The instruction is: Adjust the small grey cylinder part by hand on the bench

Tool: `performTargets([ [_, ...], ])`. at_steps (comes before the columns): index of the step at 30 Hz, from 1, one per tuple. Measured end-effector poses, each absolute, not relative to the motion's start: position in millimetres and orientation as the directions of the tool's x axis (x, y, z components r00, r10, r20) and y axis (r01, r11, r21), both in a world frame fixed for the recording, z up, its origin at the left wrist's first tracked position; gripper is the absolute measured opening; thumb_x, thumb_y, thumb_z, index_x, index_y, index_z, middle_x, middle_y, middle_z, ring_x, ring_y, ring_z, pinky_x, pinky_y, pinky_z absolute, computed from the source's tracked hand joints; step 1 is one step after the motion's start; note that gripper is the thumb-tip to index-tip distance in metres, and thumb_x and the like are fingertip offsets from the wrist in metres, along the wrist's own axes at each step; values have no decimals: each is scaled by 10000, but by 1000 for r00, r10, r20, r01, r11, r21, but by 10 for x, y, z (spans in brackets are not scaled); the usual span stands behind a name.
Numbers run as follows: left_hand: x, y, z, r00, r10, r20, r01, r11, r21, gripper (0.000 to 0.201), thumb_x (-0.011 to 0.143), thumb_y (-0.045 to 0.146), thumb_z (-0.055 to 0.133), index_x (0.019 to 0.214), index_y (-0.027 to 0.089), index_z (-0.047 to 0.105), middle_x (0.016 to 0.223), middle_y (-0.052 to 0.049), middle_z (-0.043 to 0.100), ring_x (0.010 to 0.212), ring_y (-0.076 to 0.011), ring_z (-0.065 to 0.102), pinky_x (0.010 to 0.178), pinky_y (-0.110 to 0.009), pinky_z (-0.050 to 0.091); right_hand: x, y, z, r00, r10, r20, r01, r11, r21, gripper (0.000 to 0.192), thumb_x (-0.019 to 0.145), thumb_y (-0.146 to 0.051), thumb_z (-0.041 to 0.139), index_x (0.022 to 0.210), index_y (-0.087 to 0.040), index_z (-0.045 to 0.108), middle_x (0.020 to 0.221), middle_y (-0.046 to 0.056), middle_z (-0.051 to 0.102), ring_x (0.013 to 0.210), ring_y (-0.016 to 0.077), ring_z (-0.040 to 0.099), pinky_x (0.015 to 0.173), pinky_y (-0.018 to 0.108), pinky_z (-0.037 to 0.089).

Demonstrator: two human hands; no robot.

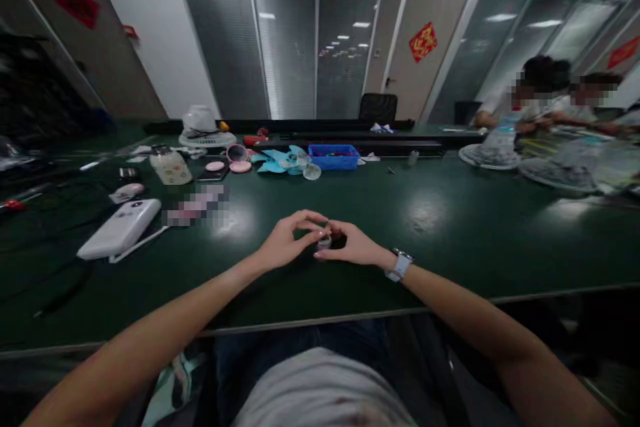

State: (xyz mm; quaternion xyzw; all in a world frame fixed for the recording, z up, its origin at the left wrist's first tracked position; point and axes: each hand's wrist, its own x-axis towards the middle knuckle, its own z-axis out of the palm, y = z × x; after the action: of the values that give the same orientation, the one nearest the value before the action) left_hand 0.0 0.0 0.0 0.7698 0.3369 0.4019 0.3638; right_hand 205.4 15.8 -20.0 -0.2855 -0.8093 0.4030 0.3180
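Observation:
A small clear round jar (325, 244) stands on the green tabletop in front of me, largely covered by my fingers. My right hand (354, 244) curls round its side, thumb at the front and fingers behind. From the left, my left hand (290, 238) reaches over the jar's mouth with thumb and fingertips brought together. Whatever lies between those fingertips, if anything, is too small to make out. A watch with a pale strap (399, 265) is on my right wrist.
Left are a white power bank (121, 229) with a cable, a patterned bottle (171, 165) and pink round pieces (241, 166). Blue fan blades (280, 161) and a blue basket (334, 158) lie beyond my hands. People (537, 97) sit far right near fan covers (490, 156).

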Motion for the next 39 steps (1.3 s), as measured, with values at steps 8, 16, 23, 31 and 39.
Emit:
performTargets([
  [8,1,41,0,366,827,428,241,-528,814,216,903,347,605,1025,172,640,931,-68,730,918,-231,699,896,-364,503,2056,141,-158,-636,721,275,207,502,-840,361,708,-418,783,860,-168,572,781,-15,604,716,144,572,677,272,459],
  [16,40,-27,29,436,801,411,246,-545,802,293,817,280,721,1079,181,637,1059,-80,735,1066,-254,661,993,-386,448,2068,140,-148,-636,722,274,206,501,-841,365,711,-409,783,910,-168,594,859,7,640,789,170,612,743,306,491],
  [23,98,-54,8,453,800,393,225,-530,818,276,864,279,675,1116,190,607,1029,-63,753,1024,-232,692,950,-362,486,2080,155,-171,-635,725,267,212,495,-843,400,710,-402,785,974,-167,598,920,21,660,834,185,627,773,320,498],
  [31,7,118,-18,266,854,447,296,-514,805,285,861,338,660,1091,181,592,1083,-94,729,1001,-237,705,948,-369,499,2078,140,-141,-626,736,258,223,485,-846,354,701,-388,796,887,-160,600,820,2,632,745,150,590,716,288,483],
  [39,-354,503,-239,205,944,259,539,-329,775,213,753,264,723,951,206,672,910,-62,787,939,-289,731,887,-422,526,2073,114,-90,-624,745,235,243,471,-848,345,706,-381,795,900,-157,618,855,20,661,763,154,609,728,295,487],
])
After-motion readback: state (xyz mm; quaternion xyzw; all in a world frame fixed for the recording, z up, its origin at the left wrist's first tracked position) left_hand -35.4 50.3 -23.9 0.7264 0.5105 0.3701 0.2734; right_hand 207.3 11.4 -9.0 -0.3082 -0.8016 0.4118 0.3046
